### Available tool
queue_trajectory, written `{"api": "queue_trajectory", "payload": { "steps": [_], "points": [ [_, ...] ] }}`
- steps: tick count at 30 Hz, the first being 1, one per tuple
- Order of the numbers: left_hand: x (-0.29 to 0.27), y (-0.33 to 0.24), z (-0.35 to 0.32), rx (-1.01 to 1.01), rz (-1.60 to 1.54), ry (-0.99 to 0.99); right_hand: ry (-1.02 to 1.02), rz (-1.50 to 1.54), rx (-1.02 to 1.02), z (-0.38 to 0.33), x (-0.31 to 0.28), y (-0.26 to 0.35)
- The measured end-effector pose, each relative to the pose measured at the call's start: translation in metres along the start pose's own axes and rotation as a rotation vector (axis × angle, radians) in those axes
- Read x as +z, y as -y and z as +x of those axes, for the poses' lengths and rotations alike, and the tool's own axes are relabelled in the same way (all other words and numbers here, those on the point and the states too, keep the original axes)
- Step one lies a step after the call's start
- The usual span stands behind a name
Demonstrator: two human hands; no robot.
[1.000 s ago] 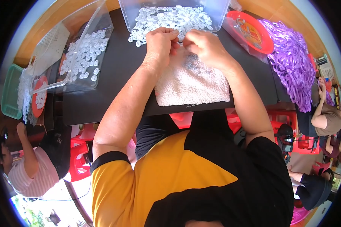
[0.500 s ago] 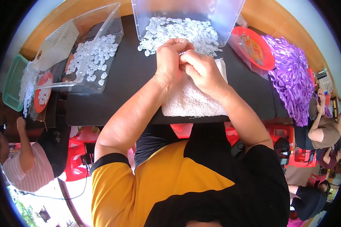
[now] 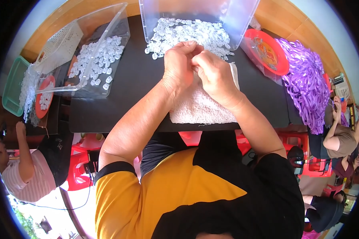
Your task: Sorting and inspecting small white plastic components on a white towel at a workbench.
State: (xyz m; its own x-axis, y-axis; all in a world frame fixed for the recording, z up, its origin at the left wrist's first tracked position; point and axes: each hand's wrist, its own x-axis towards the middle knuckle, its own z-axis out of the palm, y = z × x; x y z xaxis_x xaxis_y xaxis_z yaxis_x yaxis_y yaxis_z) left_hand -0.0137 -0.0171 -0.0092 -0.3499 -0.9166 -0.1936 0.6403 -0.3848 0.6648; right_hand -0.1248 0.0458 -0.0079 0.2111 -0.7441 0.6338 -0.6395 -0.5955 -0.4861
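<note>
My left hand point(image 3: 181, 63) and my right hand point(image 3: 214, 75) come together above a pale pink towel point(image 3: 199, 105) on the dark table. The fingers of both are closed in a pinch, fingertips close to each other; whatever is between them is too small or hidden to name. Just beyond my hands lies a heap of small whitish plastic pieces point(image 3: 187, 34), spilling from a clear plastic bin point(image 3: 243, 24) tipped on its side toward me.
At left, another clear bin point(image 3: 107, 89) holds more white pieces, near a white perforated basket point(image 3: 60, 46) and a green tray point(image 3: 12, 85). A red plate point(image 3: 281, 51) with small metal parts and a pile of purple ribbons point(image 3: 307, 83) lie right. Other people sit at both sides.
My right hand has shifted slightly, its fingers drawing a little away from the left fingers. My left hand stays nearly in place.
</note>
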Motion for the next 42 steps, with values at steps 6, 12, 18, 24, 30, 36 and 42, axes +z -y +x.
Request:
{"api": "queue_trajectory", "payload": {
  "steps": [6,12,18,24,30,36,42],
  "points": [
    [-0.006,0.002,0.002,-0.069,-0.006,0.059,-0.008,-0.004,-0.121,0.000,0.000,0.006],
    [-0.007,0.004,0.003,-0.054,0.005,0.073,-0.005,0.127,0.022,-0.002,0.000,0.006],
    [0.002,-0.001,-0.006,0.088,0.206,0.090,-0.113,0.252,0.186,0.005,-0.019,0.000],
    [0.006,0.000,-0.012,0.164,0.431,0.167,-0.214,0.331,0.324,0.009,-0.037,-0.020],
    [0.006,0.001,-0.012,0.160,0.468,0.222,-0.185,0.396,0.297,0.009,-0.040,-0.024],
    [0.004,0.001,-0.011,0.163,0.514,0.238,-0.158,0.380,0.273,0.009,-0.039,-0.025],
    [0.002,0.003,-0.010,0.188,0.555,0.234,-0.161,0.348,0.209,0.007,-0.037,-0.023]
  ]
}}
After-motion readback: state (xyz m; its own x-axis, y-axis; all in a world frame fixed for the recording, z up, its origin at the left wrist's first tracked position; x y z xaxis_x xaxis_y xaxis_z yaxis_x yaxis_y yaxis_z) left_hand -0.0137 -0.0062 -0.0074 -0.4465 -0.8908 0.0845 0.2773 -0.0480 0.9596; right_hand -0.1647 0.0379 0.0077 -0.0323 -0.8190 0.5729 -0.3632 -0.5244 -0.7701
